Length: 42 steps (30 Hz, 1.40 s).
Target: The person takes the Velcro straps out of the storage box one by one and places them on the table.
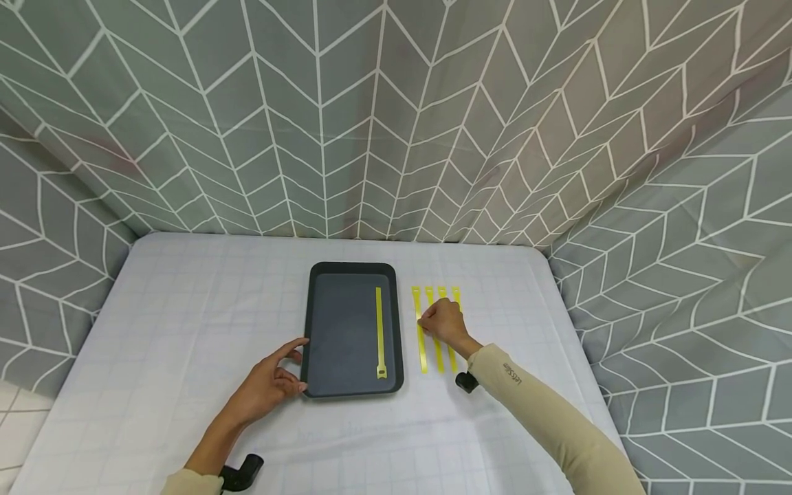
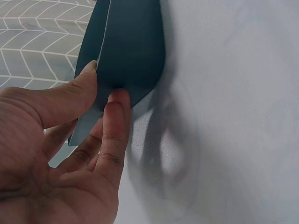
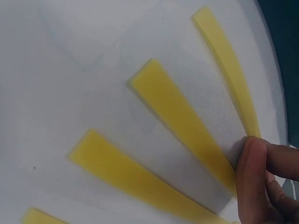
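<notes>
A dark grey tray (image 1: 340, 330) lies on the table with one yellow cable strap (image 1: 380, 330) lengthwise near its right side, slotted end toward me. My left hand (image 1: 267, 385) grips the tray's near left edge, its thumb (image 2: 86, 86) at the rim and fingers against the outer wall. Right of the tray, several more yellow straps lie side by side, slotted ends away from me. My right hand (image 1: 444, 322) pinches the leftmost strap (image 3: 229, 70) between thumb and fingers near its middle. Part of the neighbouring strap (image 3: 182, 121) is hidden behind this hand.
A white cloth (image 1: 185, 309) covers the table. Grey patterned curtains (image 1: 346, 137) hang along the far side and both flanks. Black wrist cameras (image 1: 243, 473) are strapped to both arms, the right one close over the cloth.
</notes>
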Available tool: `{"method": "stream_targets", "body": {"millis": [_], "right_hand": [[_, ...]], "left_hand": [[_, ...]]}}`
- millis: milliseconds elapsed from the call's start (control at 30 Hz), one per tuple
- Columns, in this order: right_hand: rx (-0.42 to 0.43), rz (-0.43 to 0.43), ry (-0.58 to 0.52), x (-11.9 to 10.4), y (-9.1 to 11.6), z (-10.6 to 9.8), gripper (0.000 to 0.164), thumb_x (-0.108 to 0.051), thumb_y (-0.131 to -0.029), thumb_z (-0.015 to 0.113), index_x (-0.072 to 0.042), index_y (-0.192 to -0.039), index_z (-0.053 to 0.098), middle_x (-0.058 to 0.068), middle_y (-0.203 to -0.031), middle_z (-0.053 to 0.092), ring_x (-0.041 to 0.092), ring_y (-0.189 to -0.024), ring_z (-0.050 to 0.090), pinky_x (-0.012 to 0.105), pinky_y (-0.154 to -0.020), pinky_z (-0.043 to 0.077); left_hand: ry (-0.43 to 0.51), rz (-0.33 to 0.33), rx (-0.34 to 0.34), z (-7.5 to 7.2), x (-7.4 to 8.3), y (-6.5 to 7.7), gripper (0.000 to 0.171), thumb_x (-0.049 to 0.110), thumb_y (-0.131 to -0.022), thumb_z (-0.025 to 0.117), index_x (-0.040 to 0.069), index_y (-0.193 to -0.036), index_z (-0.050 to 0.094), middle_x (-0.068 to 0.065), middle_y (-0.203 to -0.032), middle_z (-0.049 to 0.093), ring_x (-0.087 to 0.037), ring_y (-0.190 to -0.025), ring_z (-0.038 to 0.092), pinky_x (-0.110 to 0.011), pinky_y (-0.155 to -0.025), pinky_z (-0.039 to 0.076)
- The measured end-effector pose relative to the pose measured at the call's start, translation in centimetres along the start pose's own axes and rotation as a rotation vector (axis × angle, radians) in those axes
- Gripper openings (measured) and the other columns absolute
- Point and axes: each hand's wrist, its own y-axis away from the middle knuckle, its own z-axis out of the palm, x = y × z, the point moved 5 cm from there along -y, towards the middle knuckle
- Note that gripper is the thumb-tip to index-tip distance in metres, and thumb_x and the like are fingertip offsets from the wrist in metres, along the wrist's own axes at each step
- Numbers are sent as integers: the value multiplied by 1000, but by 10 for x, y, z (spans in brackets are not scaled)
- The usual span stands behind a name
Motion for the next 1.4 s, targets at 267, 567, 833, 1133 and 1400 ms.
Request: {"method": "stream_targets", "body": {"millis": [267, 567, 833, 1133, 1400], "right_hand": [[13, -4, 2, 0, 1, 0, 16, -10, -87, 75, -4, -73, 76, 6, -63, 71, 11, -53, 61, 23, -52, 47], [82, -59, -4, -9, 1, -13, 13, -12, -85, 80, -1, -87, 74, 9, -80, 75, 15, -65, 70, 28, -59, 55], [82, -172, -67, -22, 1, -21, 16, -9, -85, 80, 2, -94, 74, 14, -88, 76, 27, -80, 74, 36, -70, 58], [23, -274, -92, -37, -4, -17, 21, -5, -83, 80, 1, -102, 75, 14, -103, 75, 30, -96, 72, 39, -85, 58], [-38, -409, -58, -51, -6, -10, 25, -7, -82, 81, -5, -107, 75, 9, -111, 74, 30, -110, 67, 41, -96, 53]], "left_hand": [[5, -1, -1, 0, -1, 1, 86, -5, -81, 77, 9, -154, 35, -22, -132, 49, -19, -85, 67, -25, -65, 52], [-13, 1, 7, 0, -1, 1, 85, -4, -81, 78, 9, -154, 36, -22, -132, 50, -18, -84, 67, -24, -66, 52], [-2, 10, -4, 0, 0, 1, 84, -4, -82, 77, 8, -154, 36, -23, -132, 49, -18, -85, 67, -25, -66, 52], [5, 26, -15, -2, -1, 1, 83, -3, -83, 77, 8, -154, 35, -25, -133, 48, -18, -85, 67, -25, -68, 53], [-3, 25, -12, -2, -3, 1, 83, -3, -83, 77, 8, -154, 35, -26, -133, 48, -17, -84, 67, -25, -69, 53]]}}
